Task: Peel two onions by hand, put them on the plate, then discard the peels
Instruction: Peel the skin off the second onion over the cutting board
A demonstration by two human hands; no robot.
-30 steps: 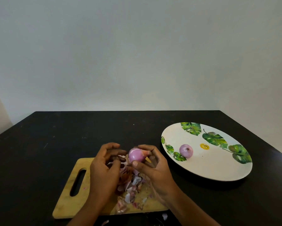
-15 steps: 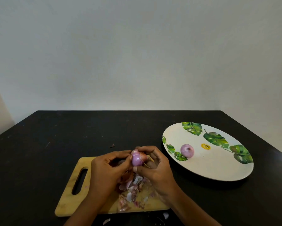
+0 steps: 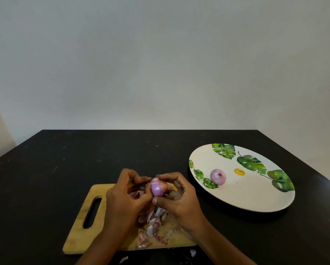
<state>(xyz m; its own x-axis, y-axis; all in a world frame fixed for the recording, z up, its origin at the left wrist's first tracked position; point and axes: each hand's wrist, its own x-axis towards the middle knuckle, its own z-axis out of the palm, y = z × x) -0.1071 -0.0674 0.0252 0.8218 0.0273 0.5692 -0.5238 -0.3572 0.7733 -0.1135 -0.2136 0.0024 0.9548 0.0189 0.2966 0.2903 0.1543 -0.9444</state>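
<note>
At the lower edge of the view, both forearms are cut off by the frame; the near rim of the table is out of sight as well; the hands cover the middle of the cutting board, and the far side of the held onion is hidden behind fingers; whether a flap of skin is pinched between the left fingertips cannot be made out.

Surface: black matte tabletop, faintly scuffed and speckled; behind it a plain pale wall; a lighter strip of wall shows at the far left. Wooden board with a slot handle lies near the front, handle end to the left; a heap of peels, pink, white and papery brown, lies on the board below the hands; two stray scraps lie on the table just in front of the board.

Plate: white, green leaf print, a small yellow mark near the middle; it sits to the right of the board, apart from it; a peeled onion, pale purple and smooth, rests on its left part.

Held onion: glossy purple with white streaks, a reddish-brown patch of skin on its right side; raised above the board. Left hand: fingers curled, thumb and fingertips gripping the onion's left side. Right hand: fingers bent over the top, thumb under it, grasping the onion.
</note>
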